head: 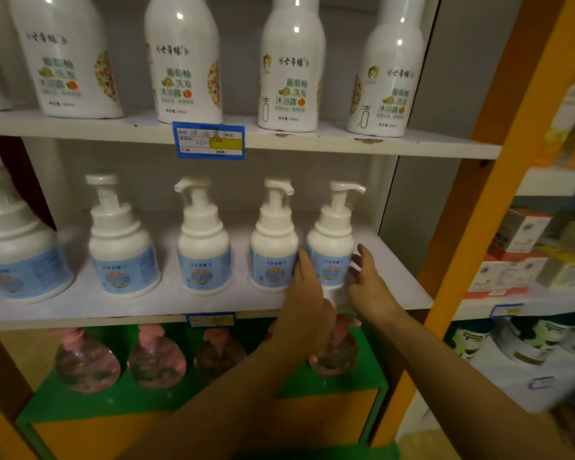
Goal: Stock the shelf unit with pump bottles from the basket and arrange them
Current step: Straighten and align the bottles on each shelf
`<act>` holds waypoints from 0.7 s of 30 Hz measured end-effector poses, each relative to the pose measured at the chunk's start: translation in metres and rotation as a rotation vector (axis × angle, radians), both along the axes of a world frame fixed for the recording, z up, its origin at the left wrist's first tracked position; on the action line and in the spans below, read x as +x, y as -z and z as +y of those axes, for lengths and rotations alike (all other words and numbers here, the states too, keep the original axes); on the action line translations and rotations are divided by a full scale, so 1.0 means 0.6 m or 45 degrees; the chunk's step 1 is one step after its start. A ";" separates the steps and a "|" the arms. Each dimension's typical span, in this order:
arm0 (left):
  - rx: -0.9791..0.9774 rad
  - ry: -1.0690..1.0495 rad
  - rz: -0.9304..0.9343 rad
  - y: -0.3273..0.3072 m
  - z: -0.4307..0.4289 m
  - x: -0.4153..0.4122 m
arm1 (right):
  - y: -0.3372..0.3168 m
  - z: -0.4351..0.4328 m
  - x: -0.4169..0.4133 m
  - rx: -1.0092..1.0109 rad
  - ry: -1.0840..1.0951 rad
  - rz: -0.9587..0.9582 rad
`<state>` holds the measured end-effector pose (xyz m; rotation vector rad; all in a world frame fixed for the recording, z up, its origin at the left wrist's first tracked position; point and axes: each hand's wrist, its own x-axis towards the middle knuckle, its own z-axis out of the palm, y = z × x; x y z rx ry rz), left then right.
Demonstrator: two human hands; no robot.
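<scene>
Several white pump bottles with blue labels stand in a row on the middle shelf (80, 307). The rightmost pump bottle (331, 240) sits between my two hands. My left hand (307, 293) lies against its left side, fingers pointing up between it and the neighbouring bottle (273, 247). My right hand (369, 280) is at its right side, fingers spread and slightly apart from the label. Neither hand is closed around the bottle. The basket is out of sight.
Tall white bottles (292, 64) fill the top shelf behind a blue price tag (209, 141). Clear bottles with pink pumps (153, 356) stand on the green shelf below. An orange post (498, 180) borders the unit's right side, with boxed goods (518, 234) beyond.
</scene>
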<state>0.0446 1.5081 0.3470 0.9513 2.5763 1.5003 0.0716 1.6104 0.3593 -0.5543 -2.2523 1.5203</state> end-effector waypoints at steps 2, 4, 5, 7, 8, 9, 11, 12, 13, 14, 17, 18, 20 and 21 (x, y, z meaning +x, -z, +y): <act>0.035 -0.006 -0.123 -0.001 0.016 -0.016 | 0.002 -0.006 -0.009 -0.009 -0.049 0.014; 0.084 -0.021 -0.241 0.000 0.025 -0.021 | 0.006 -0.010 -0.014 0.009 -0.030 0.045; 0.086 -0.021 -0.252 0.001 0.026 -0.023 | 0.009 -0.009 -0.015 0.034 -0.031 0.053; 0.016 0.024 -0.211 0.005 0.023 -0.023 | 0.012 -0.007 -0.012 0.100 -0.049 0.033; -0.029 0.041 -0.179 0.007 0.023 -0.024 | 0.010 -0.005 -0.008 0.120 -0.060 0.020; -0.057 0.049 -0.159 0.009 0.023 -0.024 | 0.008 0.000 -0.004 0.129 -0.073 0.013; -0.084 0.046 -0.139 0.013 0.029 -0.024 | 0.006 0.010 0.003 0.144 -0.088 -0.012; -0.107 0.047 -0.135 0.011 0.033 -0.022 | 0.004 0.014 0.007 0.153 -0.094 -0.027; -0.135 0.057 -0.139 0.010 0.036 -0.019 | 0.003 0.019 0.009 0.159 -0.101 -0.030; -0.154 0.074 -0.149 0.009 0.040 -0.017 | 0.002 0.022 0.010 0.162 -0.103 -0.032; -0.209 0.094 -0.155 0.001 0.045 -0.013 | 0.003 0.032 0.008 0.153 -0.109 -0.046; -0.229 0.094 -0.157 -0.001 0.046 -0.012 | 0.003 0.034 0.007 0.148 -0.112 -0.047; -0.262 0.098 -0.148 -0.004 0.047 -0.012 | 0.005 0.037 0.004 0.141 -0.106 -0.036; -0.278 0.099 -0.137 -0.004 0.048 -0.012 | 0.006 0.037 0.003 0.139 -0.099 -0.028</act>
